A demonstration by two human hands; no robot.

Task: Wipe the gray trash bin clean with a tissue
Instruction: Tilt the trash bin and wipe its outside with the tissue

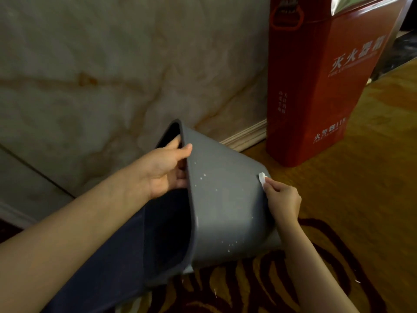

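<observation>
The gray trash bin (225, 199) lies tipped on its side in the middle of the view, its opening facing left and its base toward the right. Small white specks dot its outer wall. My left hand (167, 170) grips the rim, fingers inside the opening and thumb on the outside. My right hand (282, 199) pinches a small white tissue (262, 178) and presses it against the bin's wall near the base edge.
A tall red fire-extinguisher box (316, 86) stands on the floor at the right, close behind the bin. A marble wall (101, 75) with a wooden baseboard (246, 136) runs behind. Patterned brown carpet (361, 177) covers the floor; dark blue cloth (117, 267) lies under the bin's opening.
</observation>
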